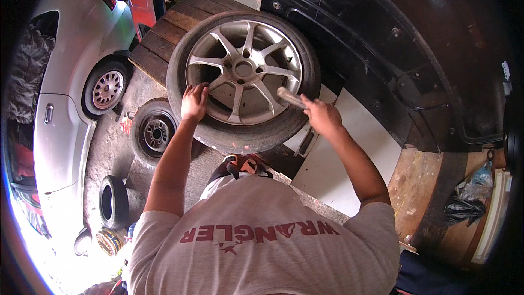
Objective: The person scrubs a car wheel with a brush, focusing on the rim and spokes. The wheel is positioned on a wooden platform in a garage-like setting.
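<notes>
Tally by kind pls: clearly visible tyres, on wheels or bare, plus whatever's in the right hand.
Silver spoked wheel with tyre, at the left hand: 1
Black wheel with tyre, loose: 1
Wheel with tyre on the silver car: 1
Bare tyre: 1
Stick-like tool in the right hand: 1
Total: 5

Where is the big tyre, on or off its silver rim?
On: the big tyre encircles the silver rim; whether fully seated, I cannot tell.
</notes>
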`<state>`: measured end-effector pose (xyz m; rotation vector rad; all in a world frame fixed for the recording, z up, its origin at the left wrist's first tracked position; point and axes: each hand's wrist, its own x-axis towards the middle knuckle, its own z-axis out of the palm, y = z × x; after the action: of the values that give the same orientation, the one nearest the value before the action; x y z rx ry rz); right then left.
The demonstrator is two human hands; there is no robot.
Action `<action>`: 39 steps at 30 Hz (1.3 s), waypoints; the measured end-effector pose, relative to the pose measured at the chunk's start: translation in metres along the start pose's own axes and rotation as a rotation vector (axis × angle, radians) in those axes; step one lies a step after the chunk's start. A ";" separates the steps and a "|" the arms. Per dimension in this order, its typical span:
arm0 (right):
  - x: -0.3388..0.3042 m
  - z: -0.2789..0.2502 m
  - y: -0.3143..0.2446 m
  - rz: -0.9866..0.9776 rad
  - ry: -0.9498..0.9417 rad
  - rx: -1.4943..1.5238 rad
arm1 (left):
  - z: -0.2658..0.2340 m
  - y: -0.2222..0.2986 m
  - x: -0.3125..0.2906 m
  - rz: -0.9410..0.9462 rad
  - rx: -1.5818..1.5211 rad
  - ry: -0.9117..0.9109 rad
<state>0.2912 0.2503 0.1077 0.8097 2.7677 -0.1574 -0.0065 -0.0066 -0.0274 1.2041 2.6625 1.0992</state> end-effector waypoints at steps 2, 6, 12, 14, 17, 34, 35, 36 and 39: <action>0.012 -0.004 0.015 0.082 0.063 -0.023 | 0.001 0.004 0.001 0.005 -0.004 -0.007; 0.010 -0.010 0.013 0.074 0.071 -0.048 | 0.000 0.004 0.000 0.003 -0.004 0.006; -0.006 -0.001 0.002 0.046 -0.033 0.020 | 0.000 0.003 0.000 -0.004 -0.019 -0.008; 0.007 -0.009 0.012 0.133 0.020 0.035 | 0.000 0.005 0.001 0.003 -0.020 -0.012; 0.019 -0.005 0.020 0.096 0.099 0.080 | 0.000 0.002 0.002 0.013 -0.021 -0.005; 0.006 0.000 0.001 0.058 -0.044 0.251 | 0.002 0.002 -0.002 -0.028 -0.014 0.013; 0.002 0.007 -0.005 0.045 -0.040 0.239 | 0.001 0.002 -0.002 -0.031 -0.004 -0.001; 0.000 0.012 -0.008 0.032 -0.037 0.228 | -0.002 0.003 -0.001 -0.034 0.006 -0.016; 0.014 0.009 0.007 0.096 -0.035 0.293 | 0.002 0.003 -0.002 -0.022 0.008 0.001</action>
<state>0.2853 0.2620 0.0951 0.9967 2.7019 -0.5624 -0.0021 -0.0054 -0.0275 1.1733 2.6769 1.0877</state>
